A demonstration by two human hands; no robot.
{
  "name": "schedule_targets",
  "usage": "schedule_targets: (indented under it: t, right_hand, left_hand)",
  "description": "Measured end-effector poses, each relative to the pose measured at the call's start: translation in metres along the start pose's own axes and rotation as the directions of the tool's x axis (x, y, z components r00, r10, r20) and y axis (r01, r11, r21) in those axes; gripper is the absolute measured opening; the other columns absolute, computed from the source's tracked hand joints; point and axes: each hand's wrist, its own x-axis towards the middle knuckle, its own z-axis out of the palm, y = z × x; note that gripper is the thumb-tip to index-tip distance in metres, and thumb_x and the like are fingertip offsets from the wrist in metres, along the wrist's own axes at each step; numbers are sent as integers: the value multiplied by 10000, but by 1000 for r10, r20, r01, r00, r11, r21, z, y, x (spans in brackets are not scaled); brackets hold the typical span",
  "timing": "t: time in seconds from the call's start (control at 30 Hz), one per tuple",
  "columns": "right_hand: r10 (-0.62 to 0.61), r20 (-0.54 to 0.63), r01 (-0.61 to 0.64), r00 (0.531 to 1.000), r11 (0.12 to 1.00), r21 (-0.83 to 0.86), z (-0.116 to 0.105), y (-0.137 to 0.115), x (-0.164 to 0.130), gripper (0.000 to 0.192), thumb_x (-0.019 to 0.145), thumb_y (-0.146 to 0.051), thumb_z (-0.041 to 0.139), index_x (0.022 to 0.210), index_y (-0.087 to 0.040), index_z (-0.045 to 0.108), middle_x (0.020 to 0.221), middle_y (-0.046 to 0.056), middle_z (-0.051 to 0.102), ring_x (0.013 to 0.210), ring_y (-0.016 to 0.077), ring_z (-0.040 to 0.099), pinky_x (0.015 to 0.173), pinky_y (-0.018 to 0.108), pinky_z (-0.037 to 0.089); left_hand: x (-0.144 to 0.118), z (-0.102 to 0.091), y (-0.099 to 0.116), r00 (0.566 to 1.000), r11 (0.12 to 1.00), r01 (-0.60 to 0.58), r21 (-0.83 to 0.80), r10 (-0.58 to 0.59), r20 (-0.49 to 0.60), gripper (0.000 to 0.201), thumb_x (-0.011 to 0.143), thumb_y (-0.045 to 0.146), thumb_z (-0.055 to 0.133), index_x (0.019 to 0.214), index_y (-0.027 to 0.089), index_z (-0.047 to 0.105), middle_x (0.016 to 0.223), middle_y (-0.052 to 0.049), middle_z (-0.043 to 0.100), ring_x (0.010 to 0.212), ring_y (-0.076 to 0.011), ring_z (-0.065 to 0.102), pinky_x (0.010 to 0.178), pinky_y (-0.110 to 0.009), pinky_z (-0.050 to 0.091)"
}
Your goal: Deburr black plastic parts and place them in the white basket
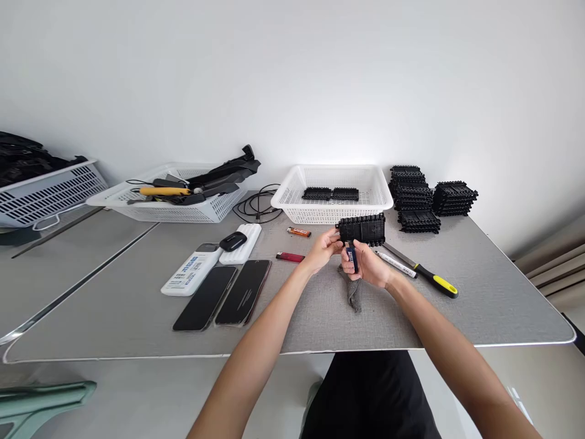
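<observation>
My left hand (323,249) grips the left end of a black ribbed plastic block (363,229), holding it just above the grey table. My right hand (368,266) is closed around a small dark blue lighter (351,256), upright right under the block's lower left edge. A grey rag (353,291) lies on the table below both hands. A white basket (297,189) behind the block holds two more black blocks (329,194). Stacks of the same black blocks (414,198) stand at the back right.
A yellow-handled screwdriver (427,275) and a white marker (395,264) lie right of my hands. An orange lighter (298,231), a red lighter (289,256), two phones (223,296), a remote (192,269) and a white case (241,242) lie left. Further baskets (173,207) with tools sit at the back left.
</observation>
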Motion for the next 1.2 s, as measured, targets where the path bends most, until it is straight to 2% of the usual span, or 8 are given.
schedule_targets:
  t: [0.2,0.4,0.67,0.93,1.2]
  right_hand:
    - [2,-128,12,992,994,112,7,-3,-1,406,845,-557,424,646,-208,360,626,-31,283,539,118,248,450,208,213]
    - [60,-141,-39,988,988,147,10,0,-2,323,797,-477,421,639,-201,370,632,-27,277,531,111,256,434,207,175]
    - [42,-206,-2,978,982,190,11,2,-1,290,773,-456,393,631,-212,326,613,-35,244,501,104,215,411,199,138]
    - [71,-180,-35,981,979,200,11,0,-2,257,759,-427,386,636,-216,308,606,-41,227,489,99,208,403,193,138]
    - [92,-198,-47,976,974,222,12,-1,-3,260,756,-426,372,620,-214,306,604,-45,215,493,96,197,401,193,125]
  left_hand:
    - [0,2,-1,999,1000,-7,-11,7,39,589,770,354,730,1299,169,548,989,-100,720,844,-197,660,719,-275,488]
    - [-1,7,-1,999,1000,3,30,-4,52,526,792,301,712,1283,177,572,967,-83,722,707,-127,604,710,-262,475]
    - [-1,8,-3,996,999,-4,34,0,90,500,807,260,690,1286,169,577,930,-73,720,684,-113,584,750,-272,474]
    - [0,8,-8,993,999,2,46,-7,117,459,814,223,655,1266,181,593,1046,-87,716,829,-145,637,786,-268,473]
    - [0,10,-6,991,994,-30,106,16,133,473,820,178,617,1291,179,581,1125,-104,703,1041,-205,628,900,-310,459]
